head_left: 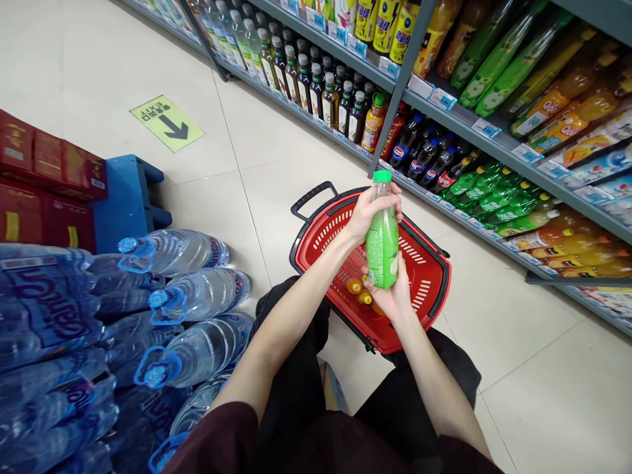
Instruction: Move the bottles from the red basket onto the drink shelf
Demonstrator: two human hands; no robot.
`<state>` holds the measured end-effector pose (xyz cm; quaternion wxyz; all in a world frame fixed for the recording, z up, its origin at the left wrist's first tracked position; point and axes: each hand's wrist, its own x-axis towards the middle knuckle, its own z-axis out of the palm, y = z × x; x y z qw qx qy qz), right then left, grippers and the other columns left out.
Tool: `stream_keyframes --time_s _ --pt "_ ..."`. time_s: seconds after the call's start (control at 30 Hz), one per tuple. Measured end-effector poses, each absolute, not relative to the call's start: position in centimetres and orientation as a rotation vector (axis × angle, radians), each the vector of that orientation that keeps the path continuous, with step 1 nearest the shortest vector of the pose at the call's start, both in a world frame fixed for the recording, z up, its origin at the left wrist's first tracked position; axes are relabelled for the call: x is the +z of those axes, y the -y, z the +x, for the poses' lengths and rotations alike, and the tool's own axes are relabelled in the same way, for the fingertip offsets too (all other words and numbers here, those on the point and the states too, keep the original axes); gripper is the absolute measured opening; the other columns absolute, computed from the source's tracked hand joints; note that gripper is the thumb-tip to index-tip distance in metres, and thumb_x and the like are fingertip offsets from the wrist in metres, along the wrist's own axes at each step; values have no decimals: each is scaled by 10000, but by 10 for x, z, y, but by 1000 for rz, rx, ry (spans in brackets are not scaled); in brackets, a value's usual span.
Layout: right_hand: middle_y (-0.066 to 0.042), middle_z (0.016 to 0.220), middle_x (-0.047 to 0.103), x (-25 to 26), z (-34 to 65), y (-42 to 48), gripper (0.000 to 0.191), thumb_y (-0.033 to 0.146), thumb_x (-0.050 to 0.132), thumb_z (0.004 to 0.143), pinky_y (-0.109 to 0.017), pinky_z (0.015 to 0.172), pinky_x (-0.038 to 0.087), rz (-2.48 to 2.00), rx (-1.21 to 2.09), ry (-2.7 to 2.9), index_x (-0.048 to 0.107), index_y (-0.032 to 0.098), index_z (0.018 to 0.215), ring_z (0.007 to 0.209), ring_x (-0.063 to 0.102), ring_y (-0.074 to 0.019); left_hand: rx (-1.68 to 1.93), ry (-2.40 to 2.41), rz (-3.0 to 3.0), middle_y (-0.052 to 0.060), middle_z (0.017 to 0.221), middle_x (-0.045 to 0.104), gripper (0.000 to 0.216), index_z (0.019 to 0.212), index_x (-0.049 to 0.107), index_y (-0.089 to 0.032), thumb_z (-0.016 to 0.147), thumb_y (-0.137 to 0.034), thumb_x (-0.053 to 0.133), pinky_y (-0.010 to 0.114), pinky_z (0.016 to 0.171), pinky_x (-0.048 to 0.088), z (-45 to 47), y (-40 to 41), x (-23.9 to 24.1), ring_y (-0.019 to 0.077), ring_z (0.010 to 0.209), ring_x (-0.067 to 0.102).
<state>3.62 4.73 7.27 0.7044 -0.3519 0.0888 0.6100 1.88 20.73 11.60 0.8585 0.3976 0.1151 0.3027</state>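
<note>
I hold a green drink bottle [382, 243] with a green cap upright above a red shopping basket [434, 276] on the floor. My left hand [368, 214] wraps round the bottle's upper part near the neck. My right hand [390, 293] cups its lower end from underneath. Inside the basket lie bottles with yellow caps [359, 291], partly hidden by my hands.
Shelves of bottled drinks [474, 131] run along the right. Large water jugs [187, 289] are stacked on the left, beside a blue pallet [128, 197] with red cartons [44, 178]. A yellow arrow sticker [166, 122] marks the tiled floor.
</note>
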Motion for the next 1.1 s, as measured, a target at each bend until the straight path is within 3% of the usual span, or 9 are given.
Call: stream_keyframes --time_s 0.3,0.43,0.53,0.7,0.87,1.1 --pt "-58 1025 761 72 37 -47 441 589 514 993 -232 477 501 -771 1379 -212 696 202 1102 714 681 -165 631 -261 854 -48 708 593 334 910 528 -209 797 -444 738 254 600 500 20 -208 117 114 622 627" --pt "-57 1052 772 63 38 -44 455 605 720 854 -237 507 522 -781 1367 -165 699 213 1084 745 694 -174 634 -327 870 -59 696 571 359 911 508 -217 770 -452 740 254 606 504 22 -209 118 111 619 622" --pt "-58 1096 769 55 39 -41 461 454 874 716 -239 542 532 -796 1356 -77 685 229 1072 820 711 -187 657 -349 873 -64 701 573 328 918 502 -218 777 -424 715 249 609 510 23 -211 119 99 599 610" --pt "-40 985 756 57 45 -41 499 354 899 626 -288 611 563 -972 1377 143 651 235 1043 846 720 -212 681 -342 914 -64 679 571 296 897 506 -221 788 -410 705 241 564 496 24 -214 119 101 573 611" --pt "15 806 684 63 50 -50 514 283 917 516 -341 700 557 -1663 943 594 608 213 920 731 646 -192 681 -409 994 -51 674 593 229 856 529 -211 777 -344 698 252 572 509 27 -211 110 108 571 613" --pt "-26 874 705 60 38 -51 544 362 857 590 -392 736 555 -2066 559 613 564 223 1026 790 682 -258 682 -492 1179 -27 703 637 160 888 579 -200 807 -294 679 253 589 514 34 -198 100 132 622 643"
